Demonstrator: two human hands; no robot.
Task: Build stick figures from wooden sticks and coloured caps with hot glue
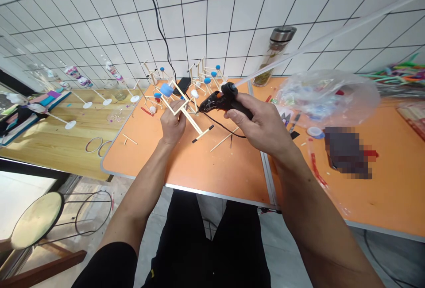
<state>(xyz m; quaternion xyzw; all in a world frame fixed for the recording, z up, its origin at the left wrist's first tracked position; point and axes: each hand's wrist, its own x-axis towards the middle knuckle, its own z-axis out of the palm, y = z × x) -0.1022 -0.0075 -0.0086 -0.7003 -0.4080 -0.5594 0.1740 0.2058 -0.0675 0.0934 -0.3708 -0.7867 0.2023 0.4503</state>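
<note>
Two hands [172,125] [262,125], one glue gun [219,98]

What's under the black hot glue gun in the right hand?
Below the black hot glue gun lie a wooden stick frame and the orange tabletop, crossed by a thin black cord. The right hand hides the gun's grip.

head-worn view, facing forward and down, close above left hand [172,126], right hand [262,124], orange table [186,168]

Glass bottle [275,55] with a steel cap before a white grid-tiled wall [212,13]; crumpled clear plastic bag [327,97] on an orange table [392,190]; round-topped metal stool [36,219] low at left.
</note>
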